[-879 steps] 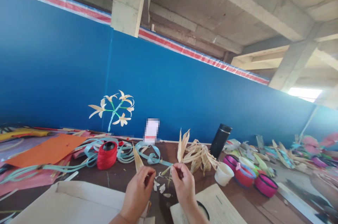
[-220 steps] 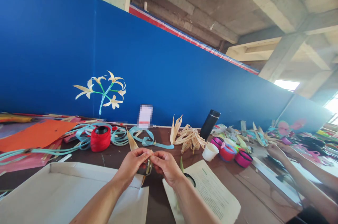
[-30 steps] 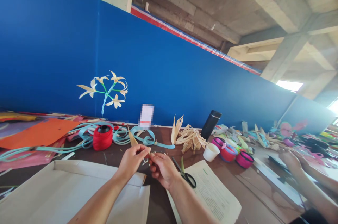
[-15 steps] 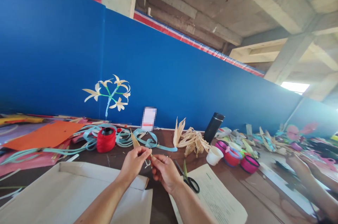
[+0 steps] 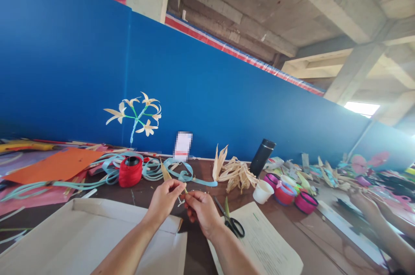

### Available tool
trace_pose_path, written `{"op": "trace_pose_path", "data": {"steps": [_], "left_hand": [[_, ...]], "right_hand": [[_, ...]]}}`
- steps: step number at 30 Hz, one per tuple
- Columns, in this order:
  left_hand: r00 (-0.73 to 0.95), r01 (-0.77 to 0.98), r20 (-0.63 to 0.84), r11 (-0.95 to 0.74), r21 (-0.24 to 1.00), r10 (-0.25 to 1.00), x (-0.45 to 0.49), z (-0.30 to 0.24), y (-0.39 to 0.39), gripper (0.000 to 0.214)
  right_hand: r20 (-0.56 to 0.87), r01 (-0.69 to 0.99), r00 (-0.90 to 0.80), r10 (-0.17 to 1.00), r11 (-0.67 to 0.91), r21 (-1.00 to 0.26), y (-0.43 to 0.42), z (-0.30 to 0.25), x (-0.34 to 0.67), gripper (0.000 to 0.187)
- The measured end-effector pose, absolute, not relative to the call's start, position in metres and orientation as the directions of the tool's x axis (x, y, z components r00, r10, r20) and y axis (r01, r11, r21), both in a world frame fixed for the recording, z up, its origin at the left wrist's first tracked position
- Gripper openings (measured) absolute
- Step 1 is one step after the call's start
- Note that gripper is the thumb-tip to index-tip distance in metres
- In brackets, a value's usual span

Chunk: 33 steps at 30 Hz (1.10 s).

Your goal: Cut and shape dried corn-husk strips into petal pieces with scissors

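My left hand is closed in a pinch on a pale pointed strip of dried corn husk, whose tip sticks up above the fingers. Close beside it, my right hand has thumb and fingers pressed together at the strip's thin lower end; what lies inside that grip is mostly hidden. A small white curl of thread or strip hangs between the hands. Just right of my right hand, black-handled scissors rest partly on a printed sheet. Beneath my left forearm is a large pale sheet of card or paper.
Behind the hands are a red thread spool, light blue ribbon, dried husks, a black bottle and a white cup. A husk flower spray stands against the blue partition. Another person's arms are at right.
Both hands stay almost in the same place, pinching at the husk strip. My right hand's fingers have shifted very slightly; nothing else on the table has visibly moved.
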<state>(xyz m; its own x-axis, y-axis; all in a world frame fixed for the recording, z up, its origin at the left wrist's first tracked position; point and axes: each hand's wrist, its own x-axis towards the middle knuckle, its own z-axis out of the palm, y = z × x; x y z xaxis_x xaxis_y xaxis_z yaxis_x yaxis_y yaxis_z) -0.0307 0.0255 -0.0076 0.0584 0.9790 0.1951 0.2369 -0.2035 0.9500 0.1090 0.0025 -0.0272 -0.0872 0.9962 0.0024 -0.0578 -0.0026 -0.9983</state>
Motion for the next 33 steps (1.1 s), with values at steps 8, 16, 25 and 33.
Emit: {"op": "trace_pose_path", "data": {"steps": [8, 16, 25, 33], "left_hand": [[0.069, 0.270, 0.211, -0.221, 0.937, 0.975, -0.0312, -0.0097, 0.0272, 0.033], [0.062, 0.274, 0.204, -0.214, 0.938, 0.977, -0.0314, -0.0089, 0.0257, 0.033], [0.065, 0.266, 0.192, -0.202, 0.942, 0.979, -0.0307, -0.0100, 0.0261, 0.035], [0.078, 0.197, 0.145, -0.158, 0.968, 0.986, -0.0310, -0.0067, 0.0250, 0.036]], "right_hand": [[0.050, -0.021, -0.047, 0.998, 0.049, -0.999, 0.0029, -0.0236, 0.1117, 0.028], [0.075, 0.096, -0.060, 0.995, 0.081, -0.992, 0.0005, -0.0181, 0.1112, 0.028], [0.084, 0.180, -0.044, 0.995, 0.091, -0.979, 0.0016, -0.0235, 0.1140, 0.033], [0.095, 0.137, -0.023, 0.995, 0.097, -0.986, 0.0007, -0.0198, 0.1117, 0.033]]}}
